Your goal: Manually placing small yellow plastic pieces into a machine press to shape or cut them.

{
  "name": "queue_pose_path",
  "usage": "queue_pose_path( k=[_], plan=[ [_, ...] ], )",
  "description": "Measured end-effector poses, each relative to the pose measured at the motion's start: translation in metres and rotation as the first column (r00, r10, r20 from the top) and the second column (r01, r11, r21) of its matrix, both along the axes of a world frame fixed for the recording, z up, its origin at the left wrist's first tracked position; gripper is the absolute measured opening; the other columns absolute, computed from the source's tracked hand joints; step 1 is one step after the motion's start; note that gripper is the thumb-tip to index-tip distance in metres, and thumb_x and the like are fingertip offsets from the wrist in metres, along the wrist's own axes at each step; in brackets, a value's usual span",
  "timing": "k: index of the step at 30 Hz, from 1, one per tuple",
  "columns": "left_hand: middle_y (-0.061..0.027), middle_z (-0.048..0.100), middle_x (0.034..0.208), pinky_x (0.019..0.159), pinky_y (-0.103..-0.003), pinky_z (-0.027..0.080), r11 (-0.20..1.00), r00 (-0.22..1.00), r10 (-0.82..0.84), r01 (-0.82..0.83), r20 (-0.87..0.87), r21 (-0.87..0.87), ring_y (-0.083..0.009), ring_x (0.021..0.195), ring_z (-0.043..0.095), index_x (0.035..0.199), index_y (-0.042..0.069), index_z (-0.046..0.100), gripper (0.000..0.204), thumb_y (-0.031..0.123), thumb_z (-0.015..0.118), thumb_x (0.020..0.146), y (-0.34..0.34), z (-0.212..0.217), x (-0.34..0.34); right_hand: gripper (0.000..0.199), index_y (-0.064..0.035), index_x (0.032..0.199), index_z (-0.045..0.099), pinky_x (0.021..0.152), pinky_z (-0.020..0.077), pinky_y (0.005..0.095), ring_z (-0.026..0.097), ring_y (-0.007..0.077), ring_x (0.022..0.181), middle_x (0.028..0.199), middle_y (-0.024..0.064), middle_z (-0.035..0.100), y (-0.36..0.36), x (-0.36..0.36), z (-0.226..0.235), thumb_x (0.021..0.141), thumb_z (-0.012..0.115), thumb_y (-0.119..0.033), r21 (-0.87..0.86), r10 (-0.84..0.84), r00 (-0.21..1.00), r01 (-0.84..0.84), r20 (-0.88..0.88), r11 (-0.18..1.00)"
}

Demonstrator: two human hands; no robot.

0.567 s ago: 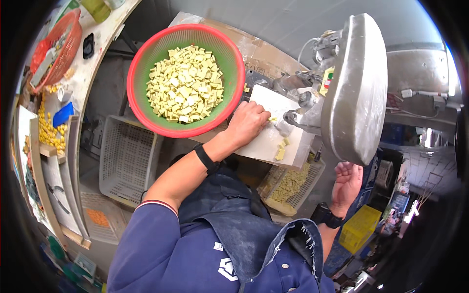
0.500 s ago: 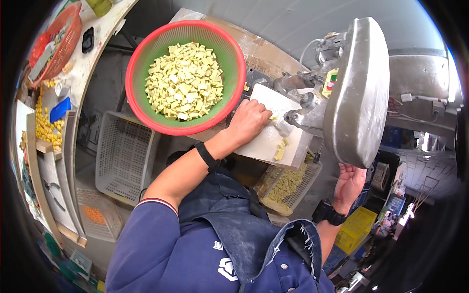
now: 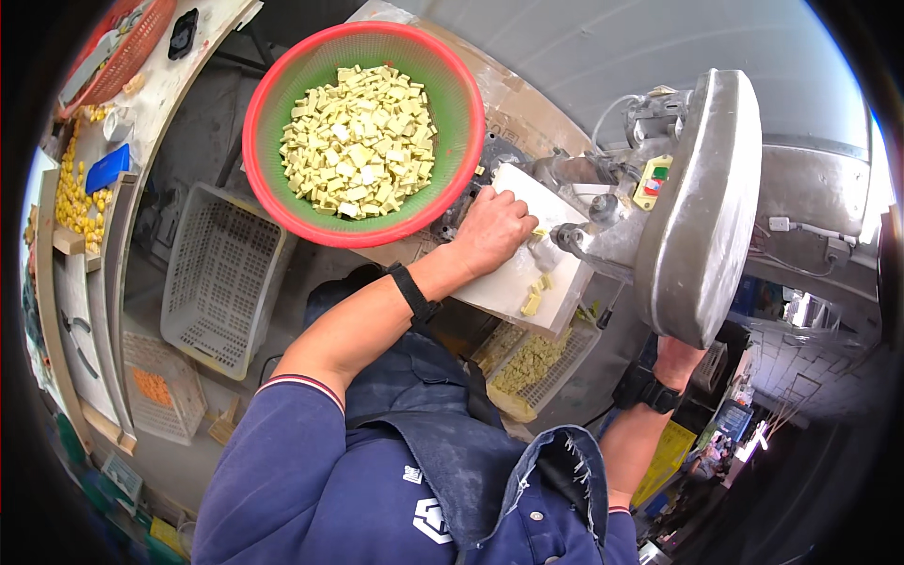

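Observation:
My left hand (image 3: 492,232) is closed at the edge of a white work board (image 3: 561,282), its fingertips pinching a small pale-yellow block (image 3: 538,233) beside the tip of a metal bench machine that looks like a drill press. Its long grey cover (image 3: 699,207) rises on the right. Under the near end of that cover is my right hand (image 3: 678,352); the fingers are hidden behind it. Several loose yellow blocks (image 3: 534,299) lie on the board. Left of the machine stands a red-rimmed green basket (image 3: 452,179), heaped with similar blocks (image 3: 358,141).
Below the board sits a crate (image 3: 565,377) holding yellow-green scraps (image 3: 532,365). A grey plastic crate (image 3: 226,282) stands on the floor to the left. A side table (image 3: 155,104) carries yellow pieces, a blue scoop-like item (image 3: 107,169) and a red basket. A red-green switch (image 3: 652,182) is on the machine.
My right hand has slid up behind the machine's cover, so its fingers no longer show. My left hand stays by the machine tip with the block. The whole view has shifted slightly.

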State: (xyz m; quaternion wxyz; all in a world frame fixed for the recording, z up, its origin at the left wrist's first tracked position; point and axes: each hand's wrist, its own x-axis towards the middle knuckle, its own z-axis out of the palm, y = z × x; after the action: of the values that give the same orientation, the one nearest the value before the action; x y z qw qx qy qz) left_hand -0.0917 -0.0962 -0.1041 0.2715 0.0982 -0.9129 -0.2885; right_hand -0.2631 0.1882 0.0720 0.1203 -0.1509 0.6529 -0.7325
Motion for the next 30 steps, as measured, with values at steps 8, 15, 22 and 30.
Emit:
queue_pose_path(
  k=[8,15,22,30],
  plan=[
    [-0.0009,0.063,0.083,0.08,-0.038,0.039,1.0,0.999,-0.012,0.011,-0.037,-0.021,-0.0195,0.086,0.058,0.094,0.013,0.074,0.016,0.015,0.062,0.083,-0.001,-0.002,0.0,0.054,-0.0017,0.143,0.051,0.105,0.0486,0.0452,0.061,0.0306,0.122,0.139,0.0157,0.06,0.013,-0.015,-0.007,0.1,0.056,-0.034,-0.047,0.096,0.991,-0.092,0.093,0.995],
    [-0.0013,0.062,0.084,0.08,-0.038,0.039,0.998,0.999,-0.021,0.019,-0.037,-0.058,-0.0195,0.087,0.057,0.095,0.013,0.073,0.017,0.015,0.06,0.085,-0.002,-0.002,0.001,0.06,-0.0024,0.143,0.051,0.106,0.0479,0.0478,0.059,0.0325,0.125,0.14,0.0151,0.06,-0.005,0.002,-0.004,0.095,0.063,-0.036,-0.097,0.166,0.983,-0.158,0.075,0.983],
    [-0.0013,0.061,0.083,0.08,-0.038,0.039,0.998,0.999,-0.013,0.011,-0.037,-0.056,-0.0192,0.086,0.057,0.094,0.013,0.073,0.016,0.015,0.059,0.085,-0.001,-0.004,0.001,0.05,-0.0032,0.145,0.048,0.113,0.0416,0.0472,0.054,0.0282,0.13,0.142,0.0129,0.056,-0.022,0.025,0.002,0.101,0.06,-0.024,-0.087,0.122,0.992,-0.12,0.022,0.989],
    [-0.0009,0.061,0.082,0.081,-0.038,0.039,0.999,0.999,-0.015,0.013,-0.039,-0.051,-0.019,0.087,0.057,0.093,0.013,0.072,0.016,0.015,0.059,0.085,-0.001,-0.002,0.0,0.041,-0.0023,0.141,0.052,0.106,0.0476,0.041,0.058,0.0245,0.125,0.138,0.0121,0.059,-0.016,0.046,-0.007,0.103,0.055,-0.018,0.01,-0.016,0.99,0.018,-0.14,1.0]
  ],
)
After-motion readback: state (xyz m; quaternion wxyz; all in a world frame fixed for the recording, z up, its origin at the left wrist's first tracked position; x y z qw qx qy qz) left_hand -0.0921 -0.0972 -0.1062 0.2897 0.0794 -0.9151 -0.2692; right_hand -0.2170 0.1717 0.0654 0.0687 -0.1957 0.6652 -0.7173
